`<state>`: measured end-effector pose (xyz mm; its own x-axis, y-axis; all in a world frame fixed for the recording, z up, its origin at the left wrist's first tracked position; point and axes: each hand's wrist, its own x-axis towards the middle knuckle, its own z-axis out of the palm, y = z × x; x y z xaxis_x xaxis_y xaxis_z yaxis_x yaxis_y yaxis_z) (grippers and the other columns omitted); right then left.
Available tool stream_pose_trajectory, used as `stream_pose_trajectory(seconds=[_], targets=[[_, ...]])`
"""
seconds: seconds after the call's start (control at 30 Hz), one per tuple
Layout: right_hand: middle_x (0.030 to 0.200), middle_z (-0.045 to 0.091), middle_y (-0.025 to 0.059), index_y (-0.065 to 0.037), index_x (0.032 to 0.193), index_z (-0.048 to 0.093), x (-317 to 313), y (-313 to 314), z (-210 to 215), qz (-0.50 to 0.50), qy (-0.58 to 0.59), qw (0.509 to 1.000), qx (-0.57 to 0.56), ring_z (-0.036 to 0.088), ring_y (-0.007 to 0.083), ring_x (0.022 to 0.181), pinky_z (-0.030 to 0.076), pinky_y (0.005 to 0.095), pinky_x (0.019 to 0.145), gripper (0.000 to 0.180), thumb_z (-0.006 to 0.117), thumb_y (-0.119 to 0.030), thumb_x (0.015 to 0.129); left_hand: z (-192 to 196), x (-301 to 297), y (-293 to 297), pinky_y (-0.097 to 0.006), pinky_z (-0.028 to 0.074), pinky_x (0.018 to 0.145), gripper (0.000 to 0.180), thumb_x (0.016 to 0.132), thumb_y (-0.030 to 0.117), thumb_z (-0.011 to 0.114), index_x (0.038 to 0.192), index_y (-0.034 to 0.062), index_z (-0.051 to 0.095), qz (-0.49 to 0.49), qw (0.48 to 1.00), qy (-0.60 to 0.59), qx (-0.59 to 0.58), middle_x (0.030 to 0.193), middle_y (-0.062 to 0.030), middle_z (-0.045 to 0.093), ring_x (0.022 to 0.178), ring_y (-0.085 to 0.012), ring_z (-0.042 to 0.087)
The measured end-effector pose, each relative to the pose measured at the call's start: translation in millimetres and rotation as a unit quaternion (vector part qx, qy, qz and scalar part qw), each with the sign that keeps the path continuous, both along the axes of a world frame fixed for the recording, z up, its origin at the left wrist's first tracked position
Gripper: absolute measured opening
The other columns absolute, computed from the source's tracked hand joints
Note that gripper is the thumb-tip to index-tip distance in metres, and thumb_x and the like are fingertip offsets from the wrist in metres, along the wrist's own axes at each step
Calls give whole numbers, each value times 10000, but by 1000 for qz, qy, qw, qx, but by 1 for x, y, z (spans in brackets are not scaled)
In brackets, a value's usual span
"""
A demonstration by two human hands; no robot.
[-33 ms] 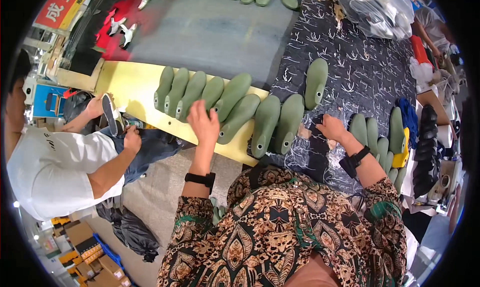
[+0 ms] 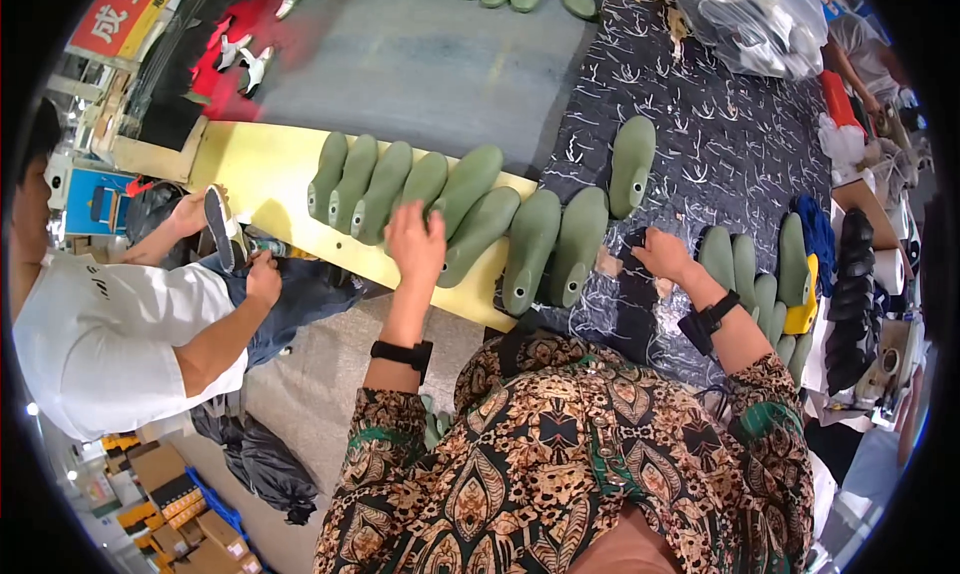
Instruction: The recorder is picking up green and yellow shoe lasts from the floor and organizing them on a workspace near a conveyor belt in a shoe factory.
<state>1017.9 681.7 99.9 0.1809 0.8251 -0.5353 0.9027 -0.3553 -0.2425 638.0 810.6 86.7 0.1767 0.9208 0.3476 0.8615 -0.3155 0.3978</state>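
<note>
A row of several green foot-shaped shoe lasts [image 2: 400, 184] lies on a yellow board [image 2: 255, 174] in front of me. My left hand [image 2: 415, 242], with a black wristband, rests fingers spread on the lasts in the middle of the row. Two more green lasts [image 2: 555, 239] lie at the board's right end. My right hand [image 2: 665, 256], also with a black wrist strap, sits curled on the dark patterned cloth [image 2: 720, 144] just right of them, fingers at a small dark thing I cannot make out. A single green last [image 2: 632, 164] lies on the cloth beyond.
A person in a white shirt [image 2: 110, 344] sits at my left, holding a shoe sole [image 2: 218, 224]. Further green lasts [image 2: 750, 274], a yellow one [image 2: 803, 312] and stacked black pieces [image 2: 850, 294] stand at right. A clear plastic bag [image 2: 760, 19] lies far right.
</note>
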Motion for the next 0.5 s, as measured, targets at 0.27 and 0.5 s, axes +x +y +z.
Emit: stream_pose_trajectory(seconds=[0.27,0.5], targets=[[876,621,262,36,909,543,1,-4,-8,9,-18,1000,23,606,403,853,472,466,765,393,616,-331,791,0,2,-11,-477,467,701,309,772,186,659,936,-23,501,22,986,50,-158,922,-236,567,840,-406,577],[909,626,242,34,983,526,2,-3,-12,-6,-21,1000,16,601,391,901,474,446,788,421,603,-338,802,-4,-14,-24,-460,469,694,333,746,188,686,947,-21,521,64,990,48,-118,884,-229,584,809,-395,584]])
